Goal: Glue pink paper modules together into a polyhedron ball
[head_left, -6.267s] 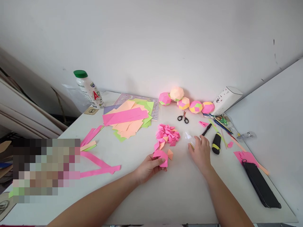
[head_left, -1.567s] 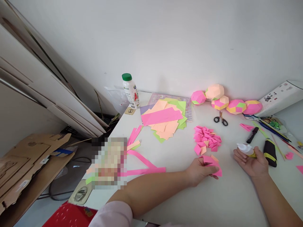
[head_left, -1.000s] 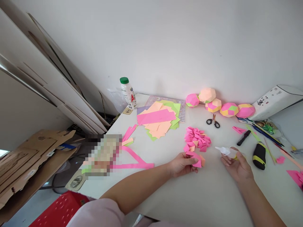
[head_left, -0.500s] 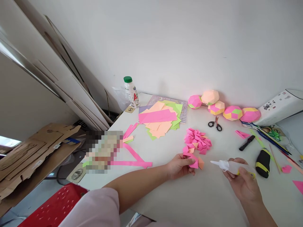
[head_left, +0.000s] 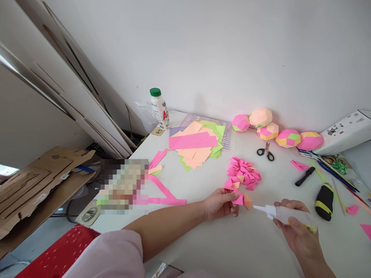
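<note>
Between the thumb and fingers of my left hand (head_left: 222, 203) is a folded pink paper piece (head_left: 239, 198), with a peach folded piece (head_left: 247, 201) at its right edge; whether the two are joined I cannot tell. My right hand (head_left: 300, 227) is wrapped around a translucent glue bottle (head_left: 290, 214) with a long white nozzle. The nozzle tip points left and lies just right of the peach piece, apart from it. Behind my left hand lies a heap of folded pink paper pieces (head_left: 245, 172), with a few peach ones among them.
Several faceted paper balls (head_left: 288, 138) line the wall. Black scissors (head_left: 266, 151), a black marker (head_left: 305, 177) and a black-yellow tool (head_left: 324, 202) lie to the right. Stacked paper sheets (head_left: 197, 144) rest on a ruled mat. A green-capped bottle (head_left: 159, 110) stands at the back left corner.
The glue bottle in my right hand has come slightly left and down, its nozzle closer to the peach paper. My left hand keeps its hold. The view has shifted a little.
</note>
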The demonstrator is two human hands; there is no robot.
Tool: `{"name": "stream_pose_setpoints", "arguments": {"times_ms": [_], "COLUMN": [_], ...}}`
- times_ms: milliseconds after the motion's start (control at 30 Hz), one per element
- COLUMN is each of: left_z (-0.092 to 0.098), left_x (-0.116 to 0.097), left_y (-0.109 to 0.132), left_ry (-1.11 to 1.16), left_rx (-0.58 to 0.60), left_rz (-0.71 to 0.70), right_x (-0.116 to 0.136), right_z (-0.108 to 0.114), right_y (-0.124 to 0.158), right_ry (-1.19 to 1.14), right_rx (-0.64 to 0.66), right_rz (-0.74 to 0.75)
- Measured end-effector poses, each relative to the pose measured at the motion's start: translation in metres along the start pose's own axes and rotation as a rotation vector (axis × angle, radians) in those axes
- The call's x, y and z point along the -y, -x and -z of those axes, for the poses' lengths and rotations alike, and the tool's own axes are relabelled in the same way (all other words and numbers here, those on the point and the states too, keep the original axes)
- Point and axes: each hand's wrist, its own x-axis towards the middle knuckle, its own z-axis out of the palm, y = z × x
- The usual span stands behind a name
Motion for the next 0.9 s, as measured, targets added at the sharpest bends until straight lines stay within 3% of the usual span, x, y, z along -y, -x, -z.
{"name": "stream_pose_setpoints", "arguments": {"times_ms": [400, 733, 900], "left_z": [-0.002, -0.002, -0.006], "left_x": [-0.001, 0.005, 0.005], "left_y": [-0.001, 0.001, 0.002], "left_ry": [-0.025, -0.084, -0.167], "left_rx": [-0.083, -0.095, -0.115], "left_rz": [-0.052, -0.058, -0.032], "right_x": [-0.007, -0.007, -0.009], "right_z": [-0.012, -0.021, -0.026], "right_y": [0.019, 0.024, 0.026], "right_ry": [0.221, 0.405, 0.536], "right_rx": [0.092, 0.075, 0.139], "right_rz": [0.319, 0.467, 0.561]}}
